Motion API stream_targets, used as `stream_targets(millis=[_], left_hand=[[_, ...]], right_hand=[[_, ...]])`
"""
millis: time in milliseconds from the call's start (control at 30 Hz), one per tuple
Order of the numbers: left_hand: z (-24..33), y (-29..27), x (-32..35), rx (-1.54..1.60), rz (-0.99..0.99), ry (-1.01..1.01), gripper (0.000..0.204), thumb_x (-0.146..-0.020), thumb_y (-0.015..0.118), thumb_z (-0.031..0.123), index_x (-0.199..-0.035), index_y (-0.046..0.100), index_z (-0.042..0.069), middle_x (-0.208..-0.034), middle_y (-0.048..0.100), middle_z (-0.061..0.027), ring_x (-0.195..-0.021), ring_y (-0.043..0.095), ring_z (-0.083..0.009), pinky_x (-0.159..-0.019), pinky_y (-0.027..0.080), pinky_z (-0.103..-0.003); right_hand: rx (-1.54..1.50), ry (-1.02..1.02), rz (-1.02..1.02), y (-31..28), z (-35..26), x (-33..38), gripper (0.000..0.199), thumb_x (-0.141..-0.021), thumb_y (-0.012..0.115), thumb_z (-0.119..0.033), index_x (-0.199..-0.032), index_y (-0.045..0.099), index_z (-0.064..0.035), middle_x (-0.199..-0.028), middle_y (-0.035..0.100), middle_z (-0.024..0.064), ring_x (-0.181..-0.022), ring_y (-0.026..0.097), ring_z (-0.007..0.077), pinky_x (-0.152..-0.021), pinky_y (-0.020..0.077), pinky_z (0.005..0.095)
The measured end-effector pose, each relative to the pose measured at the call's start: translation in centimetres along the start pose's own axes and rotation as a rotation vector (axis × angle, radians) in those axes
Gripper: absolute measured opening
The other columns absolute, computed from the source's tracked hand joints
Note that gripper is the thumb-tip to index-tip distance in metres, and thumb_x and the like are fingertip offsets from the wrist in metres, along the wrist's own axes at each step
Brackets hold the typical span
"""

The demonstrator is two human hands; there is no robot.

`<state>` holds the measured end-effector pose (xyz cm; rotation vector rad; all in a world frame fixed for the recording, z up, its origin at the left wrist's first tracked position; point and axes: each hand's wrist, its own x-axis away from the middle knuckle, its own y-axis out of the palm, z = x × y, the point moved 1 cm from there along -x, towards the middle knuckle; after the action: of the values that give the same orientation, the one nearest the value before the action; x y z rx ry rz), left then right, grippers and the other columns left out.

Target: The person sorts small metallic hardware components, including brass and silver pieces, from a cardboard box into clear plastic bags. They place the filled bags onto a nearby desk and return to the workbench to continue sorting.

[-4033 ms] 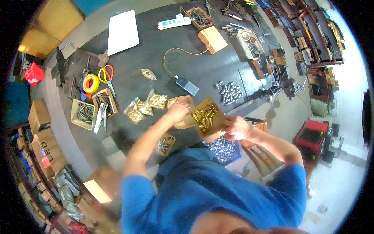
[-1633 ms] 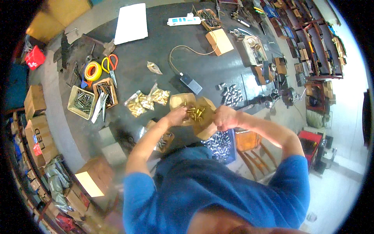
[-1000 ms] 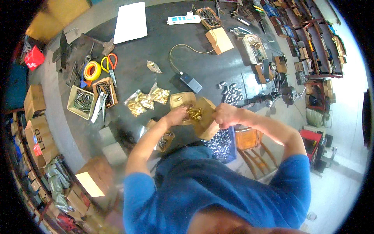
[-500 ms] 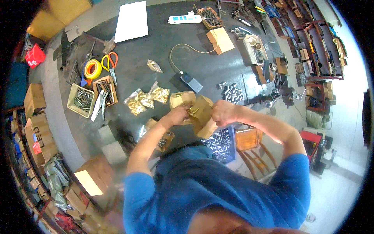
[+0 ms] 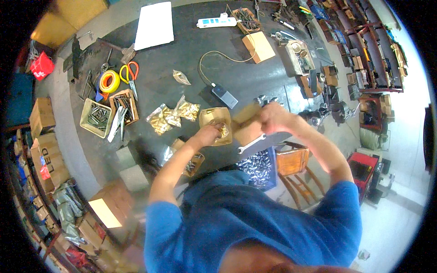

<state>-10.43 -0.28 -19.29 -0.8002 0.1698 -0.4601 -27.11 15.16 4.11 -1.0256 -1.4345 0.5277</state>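
Note:
My left hand [image 5: 211,134] dips into an open cardboard box [image 5: 210,115], its fingers curled by some brass fittings [image 5: 223,131]. Fingertips and anything they grip are partly hidden. My right hand [image 5: 276,119] grips a second cardboard box [image 5: 249,131], tilted and smeared by motion, just right of the first. Below that box lies an open-ended wrench [image 5: 251,144] on the dark table. Clear bags of brass fittings [image 5: 172,116] lie left of the open box.
A blue bin of silver metal parts [image 5: 273,170] stands near my waist, beside a wooden chair [image 5: 291,161]. A phone-like device [image 5: 224,97] on a cable lies beyond the boxes. Scissors [image 5: 131,79], tape [image 5: 109,81] and trays of metal parts [image 5: 96,118] sit left.
My right hand has carried the tilted box right, away from the open box, uncovering the wrench. The silver parts on the table are now mostly covered. My left hand has stayed at the open box.

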Motion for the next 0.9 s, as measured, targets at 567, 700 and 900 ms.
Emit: stream_targets(millis=[567, 700, 900], left_hand=[[3.9, -0.7, 2.6, -0.207, 0.098, -0.161, 0.027, -0.067, 0.060, 0.010, -0.093, 0.066, 0.013, -0.100, 0.058, -0.0028, -0.106, 0.050, -0.0222, -0.108, 0.018, -0.054], [4.4, -0.7, 3.3, -0.185, 0.159, -0.181, 0.025, -0.063, 0.061, 0.010, -0.088, 0.065, 0.011, -0.095, 0.057, -0.0033, -0.104, 0.050, -0.0224, -0.105, 0.025, -0.050], [3.6, -0.3, 2.8, -0.161, 0.199, -0.221, 0.027, -0.059, 0.065, 0.008, -0.087, 0.065, 0.010, -0.097, 0.057, -0.0054, -0.105, 0.050, -0.0247, -0.099, 0.034, -0.042]], right_hand=[[-0.228, -0.181, 0.038, 16.2, -0.3, -17.2, 0.017, -0.064, 0.062, -0.016, -0.077, 0.065, -0.0049, -0.083, 0.066, 0.0153, -0.081, 0.064, 0.0326, -0.072, 0.0514, 0.0401], [-0.102, -0.137, -0.088, 17.5, -0.8, -19.7, 0.021, -0.067, 0.063, -0.016, -0.083, 0.067, -0.0043, -0.089, 0.065, 0.0157, -0.085, 0.064, 0.0308, -0.074, 0.0519, 0.0398], [0.039, -0.246, -0.061, 17.3, -0.3, -18.8, 0.024, -0.069, 0.064, -0.018, -0.087, 0.067, -0.0019, -0.098, 0.063, 0.0141, -0.087, 0.064, 0.0286, -0.074, 0.0520, 0.0387]])
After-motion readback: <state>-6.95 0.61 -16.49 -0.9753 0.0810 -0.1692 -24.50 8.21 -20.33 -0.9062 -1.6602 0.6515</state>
